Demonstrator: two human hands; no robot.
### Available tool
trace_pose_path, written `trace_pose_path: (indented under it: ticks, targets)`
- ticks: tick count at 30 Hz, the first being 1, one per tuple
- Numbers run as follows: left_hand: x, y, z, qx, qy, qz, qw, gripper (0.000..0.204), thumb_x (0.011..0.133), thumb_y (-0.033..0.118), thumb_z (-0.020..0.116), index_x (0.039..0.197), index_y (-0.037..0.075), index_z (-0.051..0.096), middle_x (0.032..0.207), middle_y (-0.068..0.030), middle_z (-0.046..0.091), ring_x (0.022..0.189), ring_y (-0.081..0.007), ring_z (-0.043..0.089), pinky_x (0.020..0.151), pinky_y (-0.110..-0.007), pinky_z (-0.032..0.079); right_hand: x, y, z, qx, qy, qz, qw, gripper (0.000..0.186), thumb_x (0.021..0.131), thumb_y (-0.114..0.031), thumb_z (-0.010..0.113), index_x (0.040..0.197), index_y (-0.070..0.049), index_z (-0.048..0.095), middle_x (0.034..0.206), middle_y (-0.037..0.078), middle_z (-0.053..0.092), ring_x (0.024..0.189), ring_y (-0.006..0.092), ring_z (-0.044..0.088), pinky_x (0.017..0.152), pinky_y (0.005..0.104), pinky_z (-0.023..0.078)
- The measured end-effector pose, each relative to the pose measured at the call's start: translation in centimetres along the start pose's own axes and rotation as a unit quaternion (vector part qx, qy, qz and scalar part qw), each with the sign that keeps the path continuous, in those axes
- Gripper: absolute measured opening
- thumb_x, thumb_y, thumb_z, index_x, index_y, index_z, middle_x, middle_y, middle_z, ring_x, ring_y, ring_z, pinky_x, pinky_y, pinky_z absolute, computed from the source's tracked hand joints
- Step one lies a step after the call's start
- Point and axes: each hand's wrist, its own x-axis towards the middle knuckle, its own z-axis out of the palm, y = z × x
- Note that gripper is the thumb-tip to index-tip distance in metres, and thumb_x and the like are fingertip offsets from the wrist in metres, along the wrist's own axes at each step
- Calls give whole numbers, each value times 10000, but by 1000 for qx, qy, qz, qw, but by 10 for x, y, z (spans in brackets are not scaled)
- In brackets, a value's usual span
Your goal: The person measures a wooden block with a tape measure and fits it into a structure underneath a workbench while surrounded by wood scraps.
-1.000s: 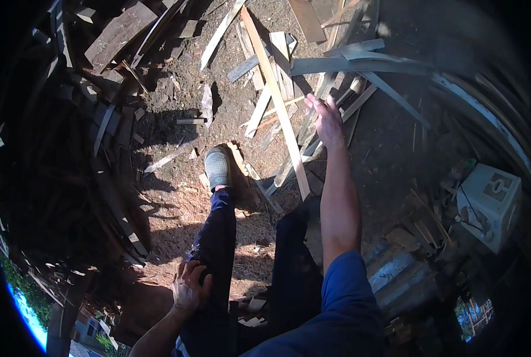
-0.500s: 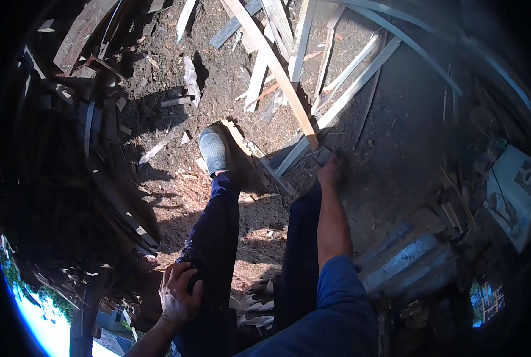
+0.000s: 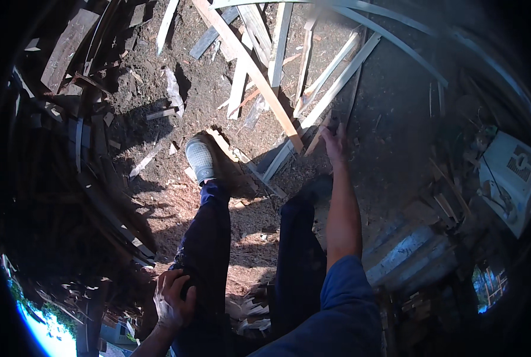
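My left hand (image 3: 173, 298) rests on my left knee, its fingers bent loosely over the dark trouser leg (image 3: 206, 238) and holding nothing. Out ahead, my right arm reaches down to the ground. The right hand (image 3: 335, 143) has its fingers apart, beside a short brown wood piece (image 3: 316, 140); whether they touch it I cannot tell. Just left of that lies the near end of a long, light orange-brown wood strip (image 3: 259, 77), apart from the hand. A pale wood strip (image 3: 342, 80) slants behind it, and a dark bent strip runs past the fingertips.
Several loose boards (image 3: 280, 44) lie crossed at the far side. Dark timber is heaped along the left. A white panel-like object (image 3: 506, 178) with a cable stands at the right, near grey corrugated sheeting (image 3: 408, 256). My left foot wears a grey shoe (image 3: 200, 159) on chip-strewn soil.
My right hand has come away from the near end of the long wood strip, and its fingers have spread. The view has shifted slightly. My left hand stays on the knee.
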Motion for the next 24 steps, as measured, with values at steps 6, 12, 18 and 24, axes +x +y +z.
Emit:
trace_pose_path:
  ticks: [6,12,18,24]
  targets:
    - [0,0,4,-9,-13,2,1000,308,791,179,704,1046,8,676,1171,-155,607,1135,-373,559,954,-475,485,-1,-36,31,57,-27,-25,998,541,867,-426,771,1184,-10,632,1067,106,688,958,207,626,858,370,487]
    - [-18,0,16,-12,-17,5,1000,283,839,187,680,1051,1,673,1188,-155,605,1134,-382,552,980,-486,462,-95,-37,89,-14,-165,-1,986,437,951,-452,623,972,-16,644,835,93,654,818,200,584,756,380,463]
    - [-21,3,28,30,2,42,999,278,874,223,671,1052,9,678,1178,-155,618,1134,-375,552,989,-486,444,-267,-24,134,195,-234,122,945,489,1071,-430,446,1045,5,670,943,62,698,911,139,638,830,314,506]
    - [-34,27,29,132,19,131,982,372,936,358,615,1141,51,668,1169,-148,630,1169,-358,545,1019,-495,395,-404,-65,96,175,-237,243,924,416,982,-368,614,1205,-18,628,1057,106,687,978,150,638,844,305,512]
